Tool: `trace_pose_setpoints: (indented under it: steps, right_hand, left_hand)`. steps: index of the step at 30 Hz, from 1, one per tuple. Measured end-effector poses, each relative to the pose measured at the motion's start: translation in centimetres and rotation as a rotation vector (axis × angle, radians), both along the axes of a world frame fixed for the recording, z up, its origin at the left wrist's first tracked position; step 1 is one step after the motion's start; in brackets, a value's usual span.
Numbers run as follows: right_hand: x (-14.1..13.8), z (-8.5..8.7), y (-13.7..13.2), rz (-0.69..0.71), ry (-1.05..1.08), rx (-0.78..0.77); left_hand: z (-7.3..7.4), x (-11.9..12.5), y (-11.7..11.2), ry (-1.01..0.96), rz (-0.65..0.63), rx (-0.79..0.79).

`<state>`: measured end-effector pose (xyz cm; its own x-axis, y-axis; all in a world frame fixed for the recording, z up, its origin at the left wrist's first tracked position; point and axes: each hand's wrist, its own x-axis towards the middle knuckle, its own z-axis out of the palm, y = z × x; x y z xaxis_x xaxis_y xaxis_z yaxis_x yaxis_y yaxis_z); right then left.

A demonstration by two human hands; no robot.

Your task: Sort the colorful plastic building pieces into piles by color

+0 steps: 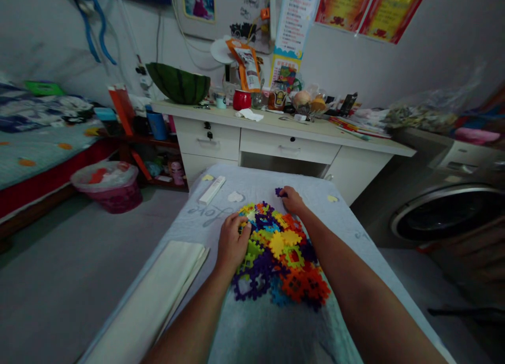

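A heap of plastic gear-shaped building pieces (pixel 276 244) in purple, orange, yellow, green and blue lies on a cloth-covered table. My left hand (pixel 232 239) rests at the left edge of this heap, fingers and thumb apart over a few yellow and purple pieces. Beyond the far right side of the heap, my right hand (pixel 292 200) pinches a small purple gear piece (pixel 279 192) between thumb and fingers. Part of the heap's right edge is hidden by my right forearm.
On the table are a white narrow box (pixel 212 190) and a folded pale cloth (pixel 158 285). Behind stands a white desk (pixel 288 145) bearing a watermelon half (pixel 179 84), a red pot (pixel 241 99) and clutter. A washing machine (pixel 445 185) is right, a pink bin (pixel 112 195) left.
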<state>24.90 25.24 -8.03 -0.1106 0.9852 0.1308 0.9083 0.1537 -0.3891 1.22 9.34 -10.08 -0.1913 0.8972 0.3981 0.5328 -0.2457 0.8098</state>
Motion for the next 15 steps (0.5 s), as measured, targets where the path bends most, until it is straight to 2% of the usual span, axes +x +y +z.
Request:
trace_pose_setpoints:
  steps: [4,10,15]
  right_hand:
    - [-0.5,0.3,0.4,-0.134,-0.004,0.012]
    - [-0.5,0.2,1.5,-0.107,-0.029,0.016]
    - [-0.8,-0.2,2.1,-0.143,-0.012,0.036]
  left_hand:
    - [0.0,0.0,0.0,0.004,0.004,0.007]
    - [0.2,0.0,-0.1,0.003,0.004,0.001]
    - [0.2,0.1,-0.2,-0.002,0.009,0.013]
